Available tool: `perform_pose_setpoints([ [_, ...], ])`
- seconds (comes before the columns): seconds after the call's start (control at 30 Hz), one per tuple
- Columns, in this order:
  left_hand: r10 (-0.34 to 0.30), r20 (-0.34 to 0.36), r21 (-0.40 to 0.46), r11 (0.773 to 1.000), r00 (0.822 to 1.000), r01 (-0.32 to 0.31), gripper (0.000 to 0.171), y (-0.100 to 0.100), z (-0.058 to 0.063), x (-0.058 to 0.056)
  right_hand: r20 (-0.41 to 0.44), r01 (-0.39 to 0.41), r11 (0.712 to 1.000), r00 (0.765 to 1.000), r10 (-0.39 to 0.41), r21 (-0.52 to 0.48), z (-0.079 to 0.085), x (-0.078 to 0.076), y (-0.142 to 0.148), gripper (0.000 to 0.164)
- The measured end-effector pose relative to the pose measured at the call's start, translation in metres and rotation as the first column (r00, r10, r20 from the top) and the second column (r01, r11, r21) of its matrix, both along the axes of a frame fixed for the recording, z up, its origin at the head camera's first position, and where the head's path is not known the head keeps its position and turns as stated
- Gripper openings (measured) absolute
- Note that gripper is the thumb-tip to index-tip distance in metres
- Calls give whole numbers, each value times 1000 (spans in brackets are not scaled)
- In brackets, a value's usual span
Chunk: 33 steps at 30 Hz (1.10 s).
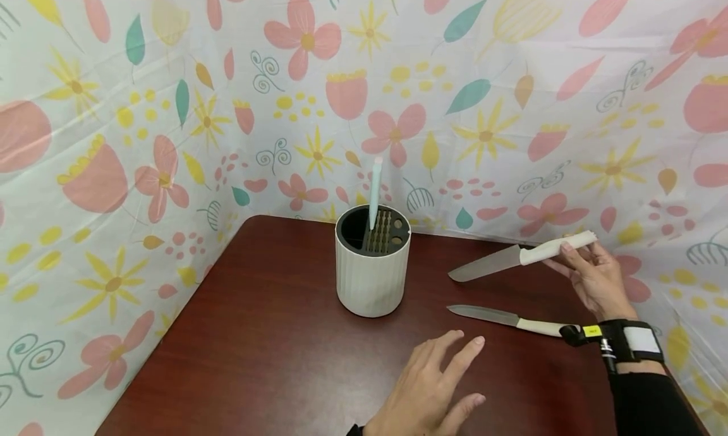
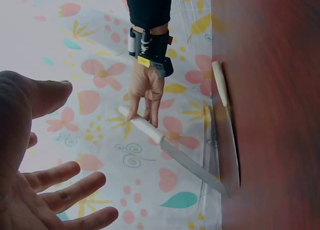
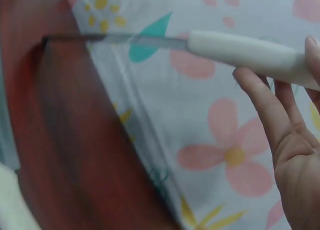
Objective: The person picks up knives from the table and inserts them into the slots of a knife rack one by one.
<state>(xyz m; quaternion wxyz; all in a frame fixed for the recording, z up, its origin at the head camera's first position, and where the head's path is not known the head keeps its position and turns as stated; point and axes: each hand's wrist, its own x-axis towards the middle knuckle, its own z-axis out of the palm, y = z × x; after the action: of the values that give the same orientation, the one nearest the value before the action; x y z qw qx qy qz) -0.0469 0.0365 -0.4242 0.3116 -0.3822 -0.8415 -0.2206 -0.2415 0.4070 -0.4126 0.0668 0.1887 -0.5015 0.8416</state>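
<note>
In the head view my right hand (image 1: 596, 279) pinches the white handle of a broad-bladed kitchen knife (image 1: 489, 263) between thumb and fingers. The handle is raised and the blade slants down to the left, its tip close to the tabletop. A second, slimmer knife (image 1: 486, 314) with a cream handle lies on the table just nearer to me, its handle end overlapped by the wrist camera. My left hand (image 1: 423, 385) hovers at the front with fingers spread, holding nothing; the left wrist view shows its spread fingers (image 2: 75, 190) too.
A white ribbed knife block (image 1: 371, 281) with a black slotted top stands toward the back of the dark red table (image 1: 256, 335). A pale blue handle (image 1: 375, 193) sticks up from it. Flower-printed cloth (image 1: 483, 63) hangs behind and along the sides.
</note>
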Motion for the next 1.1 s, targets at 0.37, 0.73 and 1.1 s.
perform_pose_setpoints([
  [0.37, 22, -28, 28, 999, 999, -21, 77, -3, 4, -7, -70, 13, 996, 997, -6, 93, 43, 16, -26, 37],
  [0.73, 80, -42, 97, 992, 996, -76, 77, -6, 15, -19, -174, 175, 962, 975, -139, 212, 81, 39, -61, 37],
  [1.1, 108, -39, 129, 986, 993, -102, 83, -3, 23, -25, -261, 262, 917, 947, -186, 300, 109, 68, -93, 36],
])
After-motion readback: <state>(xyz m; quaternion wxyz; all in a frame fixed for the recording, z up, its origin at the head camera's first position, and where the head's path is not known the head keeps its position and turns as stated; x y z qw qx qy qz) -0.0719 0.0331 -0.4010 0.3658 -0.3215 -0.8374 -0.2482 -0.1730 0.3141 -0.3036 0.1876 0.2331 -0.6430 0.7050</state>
